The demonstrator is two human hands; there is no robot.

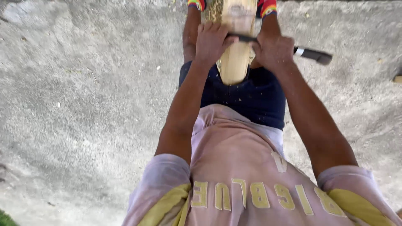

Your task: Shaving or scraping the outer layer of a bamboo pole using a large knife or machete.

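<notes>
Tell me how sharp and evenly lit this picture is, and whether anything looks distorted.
Head view: soft even daylight, no hard shadows or glare; the wooden piece and both hands, left hand, right hand, reasonably sharp; the shirt looms large near the lens.

Pale yellow wood piece [236, 46] with a lighter, greyish patch near its top. Black blade [243, 38] crossing it, ending in a black handle [314, 54] with a silver collar. Navy shorts [251, 98]; faded pink shirt [234, 167] with yellow lettering and sleeve trim. Mottled grey concrete floor [83, 104].
</notes>
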